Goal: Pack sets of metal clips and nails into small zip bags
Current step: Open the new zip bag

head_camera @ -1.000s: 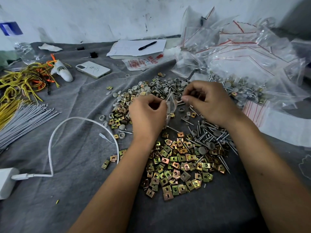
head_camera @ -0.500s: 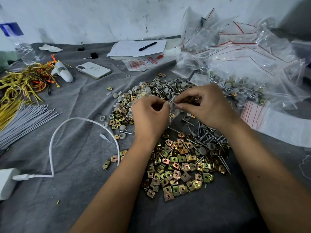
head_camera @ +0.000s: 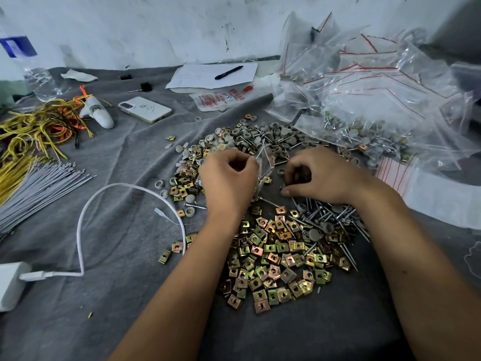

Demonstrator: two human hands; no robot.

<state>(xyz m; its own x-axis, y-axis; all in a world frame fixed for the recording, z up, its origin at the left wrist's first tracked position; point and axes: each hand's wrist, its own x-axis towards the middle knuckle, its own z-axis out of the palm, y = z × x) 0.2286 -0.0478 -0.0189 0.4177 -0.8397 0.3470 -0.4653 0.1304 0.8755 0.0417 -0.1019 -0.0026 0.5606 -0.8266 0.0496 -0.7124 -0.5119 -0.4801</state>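
Clips piled near-centre on grey cloth; nails just right of them. L hand fingers curled, pinching small zip bag upright. R hand curled w/ fingertips down at nail pile, contents not clear. Far right: heap of zip bags. Far: phone, pen.

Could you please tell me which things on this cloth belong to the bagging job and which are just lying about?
Job: small zip bag pinched by left hand; right hand at the nails; metal clips; spare zip bags.
Lying about: phone; pen; charger cable; yellow wires.
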